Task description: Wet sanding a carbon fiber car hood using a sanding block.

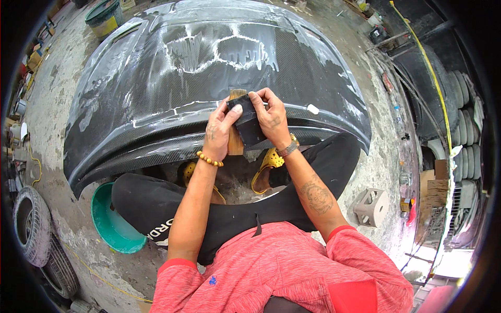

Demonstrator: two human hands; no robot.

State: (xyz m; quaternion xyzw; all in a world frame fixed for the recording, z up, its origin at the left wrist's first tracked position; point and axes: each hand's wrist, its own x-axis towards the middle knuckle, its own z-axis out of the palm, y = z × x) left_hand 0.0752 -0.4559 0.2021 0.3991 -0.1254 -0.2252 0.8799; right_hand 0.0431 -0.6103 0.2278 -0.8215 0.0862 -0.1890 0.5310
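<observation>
Both my hands are in front of me over the near edge of a dark carbon-fibre car hood point(156, 99). My left hand point(218, 125) is closed on a flat wooden block point(236, 143), its thumb pressing a black sheet of sandpaper point(251, 128) against it. My right hand point(271, 119) pinches the sheet's upper right corner between thumb and fingers. The sheet lies slantwise across the block and hides much of it. White residue and wet-looking streaks mark the hood. A small white piece point(312, 109) rests on it, right of my right hand.
A green basin point(112, 229) sits on the floor beside my left knee, with tires point(31, 224) farther left. A grey block with holes point(371, 207) stands to the right. At the far left is a dark green bucket point(104, 18). Stacked parts point(467, 130) line the right side.
</observation>
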